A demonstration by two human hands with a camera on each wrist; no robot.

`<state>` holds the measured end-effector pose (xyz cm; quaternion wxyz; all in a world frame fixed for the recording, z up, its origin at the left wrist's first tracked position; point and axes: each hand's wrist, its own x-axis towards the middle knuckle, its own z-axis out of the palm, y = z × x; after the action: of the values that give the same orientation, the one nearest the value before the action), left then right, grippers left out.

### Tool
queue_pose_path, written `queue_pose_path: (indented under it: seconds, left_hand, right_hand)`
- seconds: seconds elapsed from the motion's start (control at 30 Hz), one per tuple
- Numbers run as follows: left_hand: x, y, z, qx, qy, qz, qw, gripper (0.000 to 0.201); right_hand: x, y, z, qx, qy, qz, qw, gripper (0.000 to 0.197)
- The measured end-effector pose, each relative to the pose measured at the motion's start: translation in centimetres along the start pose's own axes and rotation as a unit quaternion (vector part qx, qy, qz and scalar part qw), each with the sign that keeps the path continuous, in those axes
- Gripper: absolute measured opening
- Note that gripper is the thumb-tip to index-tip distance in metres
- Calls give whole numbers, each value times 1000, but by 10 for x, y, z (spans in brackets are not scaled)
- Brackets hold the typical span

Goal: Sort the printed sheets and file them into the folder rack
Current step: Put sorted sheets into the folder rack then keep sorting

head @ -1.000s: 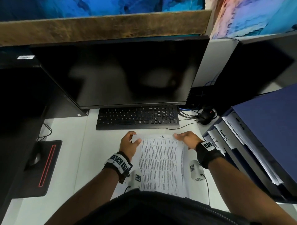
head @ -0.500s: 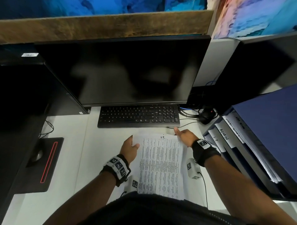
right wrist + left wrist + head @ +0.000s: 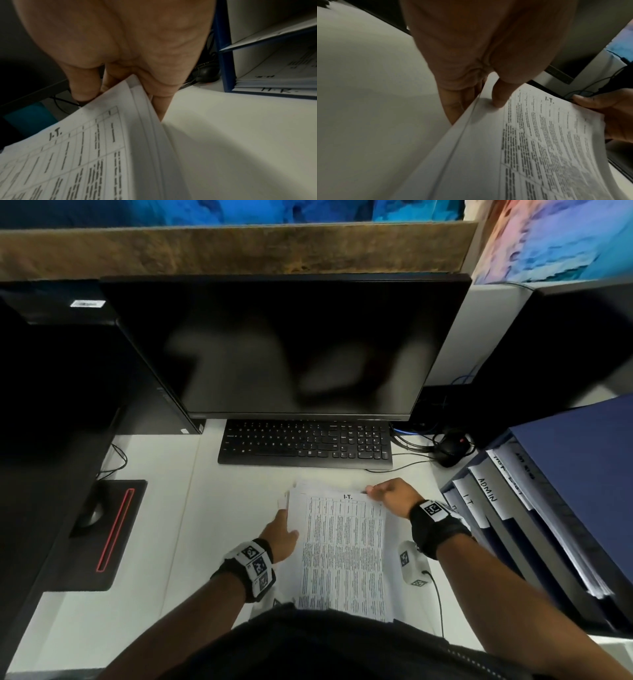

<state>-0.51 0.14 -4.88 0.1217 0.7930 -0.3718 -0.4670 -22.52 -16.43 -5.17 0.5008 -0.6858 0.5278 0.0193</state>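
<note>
A stack of printed sheets point(image 3: 342, 553), its top page a table headed "I.T.", lies in front of me on the white desk point(image 3: 205, 525). My left hand point(image 3: 284, 525) pinches the stack's left edge, thumb point(image 3: 500, 94) on top and fingers underneath. My right hand point(image 3: 380, 491) pinches the top right corner, thumb point(image 3: 84, 83) above and fingers point(image 3: 159, 105) below the sheets point(image 3: 85, 155). The blue folder rack point(image 3: 513, 525) stands to the right, with folders labelled I.T., ADMIN and H.R. point(image 3: 274, 90).
A black keyboard point(image 3: 305, 443) and a dark monitor point(image 3: 284, 347) stand just beyond the sheets. A black mouse point(image 3: 448, 453) with cables lies by the rack. A small white tagged device point(image 3: 411, 563) sits under my right wrist. A mouse pad point(image 3: 102, 532) lies at the left.
My left hand has slid back toward me along the stack's left edge. My right hand has closed on the top right corner, and the stack has shifted slightly.
</note>
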Motion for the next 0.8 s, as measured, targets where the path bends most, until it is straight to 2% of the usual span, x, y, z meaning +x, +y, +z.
queue_pose_path:
  seconds: [0.13, 0.3, 0.43, 0.53, 0.57, 0.63, 0.7, 0.8]
  left_hand:
    - [2, 2, 1, 1, 8, -12, 1000, 40]
    - [-1, -5, 20, -124, 33, -31, 991, 35]
    - [-4, -11, 33, -146, 44, -8, 988, 31]
    - [-3, -5, 24, -165, 122, 93, 974, 13]
    - [1, -5, 18, -166, 162, 110, 966, 14]
    - [14, -12, 4, -131, 215, 87, 964, 29]
    - [28, -21, -7, -86, 200, 59, 974, 38]
    - [38, -25, -17, -53, 113, 7, 992, 40]
  right_hand:
    - [2, 0, 4, -38, 28, -30, 998, 39]
    - [6, -8, -1, -69, 25, -39, 997, 39]
    - [-2, -15, -1, -85, 15, -67, 994, 18]
    - [-8, -7, 5, -53, 28, -66, 996, 9]
    - [-10, -1, 8, -37, 32, -69, 996, 6]
    - [-14, 8, 13, -14, 44, -88, 995, 9]
    - [-18, 12, 15, -14, 61, -112, 992, 10]
    - [-22, 13, 15, -61, 70, -152, 984, 12]
